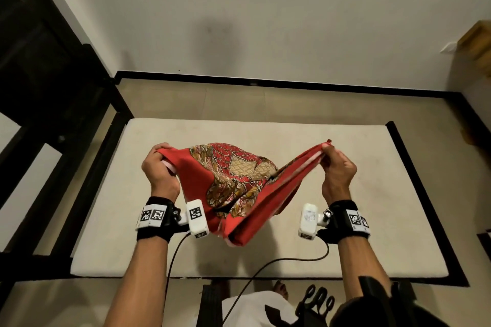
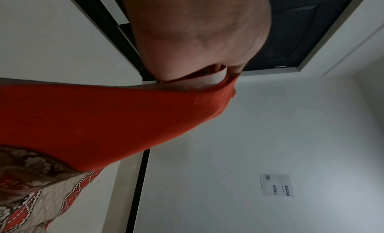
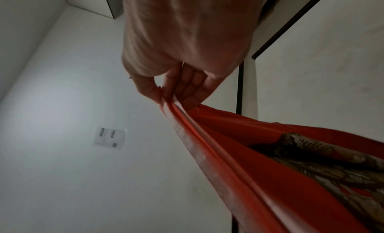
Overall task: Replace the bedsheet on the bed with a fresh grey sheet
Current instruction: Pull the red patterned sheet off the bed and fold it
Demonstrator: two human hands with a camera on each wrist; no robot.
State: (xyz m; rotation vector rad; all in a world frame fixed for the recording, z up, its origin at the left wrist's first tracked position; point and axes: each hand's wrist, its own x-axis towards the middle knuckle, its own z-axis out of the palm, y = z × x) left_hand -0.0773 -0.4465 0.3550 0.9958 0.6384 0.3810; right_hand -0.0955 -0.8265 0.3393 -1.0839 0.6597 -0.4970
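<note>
Both hands, my left hand (image 1: 159, 164) and right hand (image 1: 338, 167), each pinch one red sheet (image 1: 239, 188) above one bare mattress (image 1: 345, 247)

Between your left hand (image 1: 159, 167) and right hand (image 1: 337, 167) you hold a thin, smooth red printed cloth sheet (image 1: 239, 188) with a slight sheen. Below them, the bare mattress (image 1: 345, 233) looks matt cream fabric, its frame (image 1: 425, 194) matt black.
</note>
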